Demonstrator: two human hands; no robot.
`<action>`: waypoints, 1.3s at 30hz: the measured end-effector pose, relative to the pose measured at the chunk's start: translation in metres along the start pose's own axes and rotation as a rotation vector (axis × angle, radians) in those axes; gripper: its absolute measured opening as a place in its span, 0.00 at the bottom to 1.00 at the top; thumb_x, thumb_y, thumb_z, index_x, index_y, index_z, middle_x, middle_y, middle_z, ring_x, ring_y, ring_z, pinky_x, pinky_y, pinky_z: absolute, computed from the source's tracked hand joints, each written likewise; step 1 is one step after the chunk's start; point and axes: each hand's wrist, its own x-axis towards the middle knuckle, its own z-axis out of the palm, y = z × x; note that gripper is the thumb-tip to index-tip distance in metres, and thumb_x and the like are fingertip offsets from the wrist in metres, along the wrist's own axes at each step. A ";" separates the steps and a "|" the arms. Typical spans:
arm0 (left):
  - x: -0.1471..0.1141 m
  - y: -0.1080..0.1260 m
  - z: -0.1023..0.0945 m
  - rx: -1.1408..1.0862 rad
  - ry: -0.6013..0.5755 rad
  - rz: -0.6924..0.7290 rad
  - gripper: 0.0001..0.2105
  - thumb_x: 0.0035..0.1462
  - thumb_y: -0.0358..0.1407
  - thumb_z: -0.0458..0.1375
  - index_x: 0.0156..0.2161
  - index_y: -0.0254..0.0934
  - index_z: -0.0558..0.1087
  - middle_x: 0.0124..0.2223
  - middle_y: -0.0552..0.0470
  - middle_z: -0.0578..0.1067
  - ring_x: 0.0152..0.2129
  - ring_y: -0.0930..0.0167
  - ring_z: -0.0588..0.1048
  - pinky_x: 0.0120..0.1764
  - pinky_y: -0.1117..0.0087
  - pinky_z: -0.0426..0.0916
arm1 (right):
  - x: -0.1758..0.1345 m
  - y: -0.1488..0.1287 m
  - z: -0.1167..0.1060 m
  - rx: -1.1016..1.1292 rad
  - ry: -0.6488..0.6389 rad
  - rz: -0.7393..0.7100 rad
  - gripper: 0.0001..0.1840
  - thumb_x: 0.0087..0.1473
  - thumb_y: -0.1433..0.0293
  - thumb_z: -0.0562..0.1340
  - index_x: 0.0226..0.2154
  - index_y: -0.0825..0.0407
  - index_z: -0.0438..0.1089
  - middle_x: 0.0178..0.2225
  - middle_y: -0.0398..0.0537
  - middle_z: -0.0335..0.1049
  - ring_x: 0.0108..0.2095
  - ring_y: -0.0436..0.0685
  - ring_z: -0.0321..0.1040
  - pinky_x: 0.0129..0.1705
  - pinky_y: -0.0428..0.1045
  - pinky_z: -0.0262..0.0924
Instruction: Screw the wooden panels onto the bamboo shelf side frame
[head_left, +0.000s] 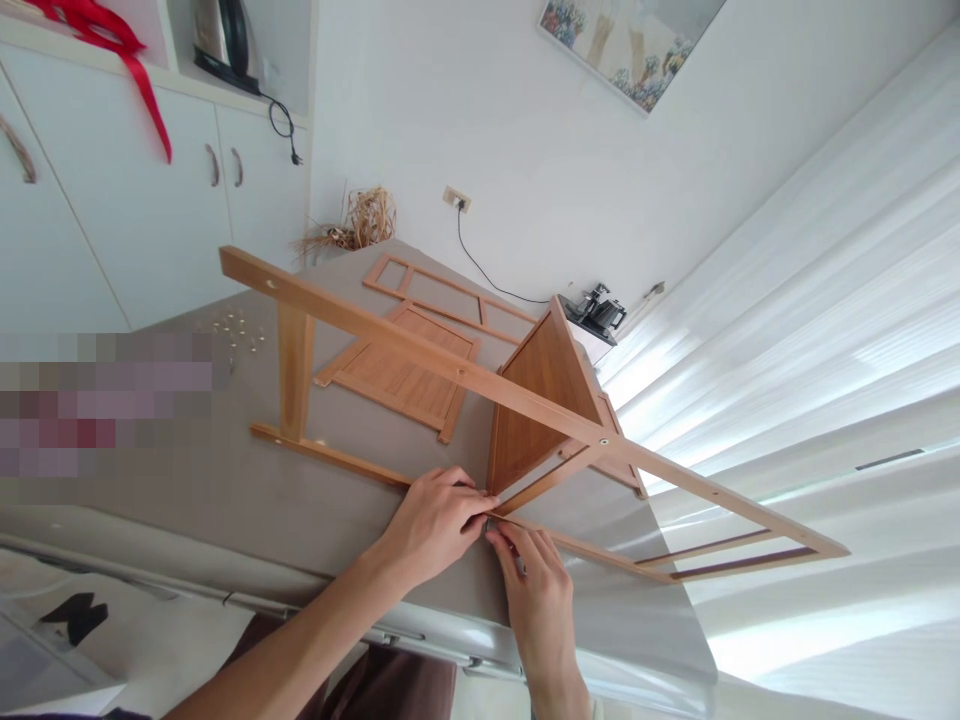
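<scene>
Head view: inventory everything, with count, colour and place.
Table: 1, grey, centre
Side frame: 1, tan, over table
Standing panel: 1, brown, behind side frame
Slatted panel: 1, tan, on table
Narrow frame: 1, tan, table's far side
Part-hidden panel: 1, brown, table's right end
Small hardware: several, golden, table's left
Cabinet: 1, white, upper left
Kettle: 1, silver, black, upper left
Ribbon: 1, red, over cabinet
Dried stalks: 1 bundle, tan, beyond table
Socket: 1, cream, on wall
Appliance: 1, black, beyond table, right
Picture: 1, multicoloured, on wall
Curtain: 1, white, right
Blurred patch: 1, mixed, left
Clothing: 1, brown, bottom
Left hand: 1, bare, holding side frame
Right hand: 1, bare, beside left
</scene>
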 end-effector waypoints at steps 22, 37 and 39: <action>0.003 0.003 -0.003 0.106 -0.004 0.018 0.15 0.57 0.29 0.63 0.48 0.46 0.80 0.42 0.54 0.82 0.40 0.67 0.79 0.43 0.63 0.73 | 0.012 0.008 -0.009 0.080 -0.046 -0.160 0.04 0.64 0.74 0.61 0.37 0.51 0.71 0.31 0.45 0.67 0.34 0.53 0.60 0.36 0.49 0.62; 0.003 0.003 -0.001 0.145 -0.011 0.025 0.15 0.56 0.30 0.63 0.48 0.46 0.80 0.43 0.54 0.82 0.41 0.67 0.79 0.44 0.62 0.74 | 0.011 0.014 -0.006 0.106 -0.085 -0.146 0.06 0.65 0.73 0.59 0.35 0.51 0.70 0.31 0.45 0.67 0.34 0.53 0.58 0.37 0.49 0.61; 0.003 0.003 -0.002 0.145 -0.008 0.023 0.14 0.56 0.30 0.63 0.47 0.46 0.80 0.43 0.54 0.82 0.40 0.67 0.79 0.44 0.62 0.74 | 0.011 0.016 -0.005 0.110 -0.098 -0.139 0.06 0.65 0.72 0.59 0.36 0.51 0.70 0.32 0.45 0.67 0.35 0.53 0.58 0.38 0.49 0.61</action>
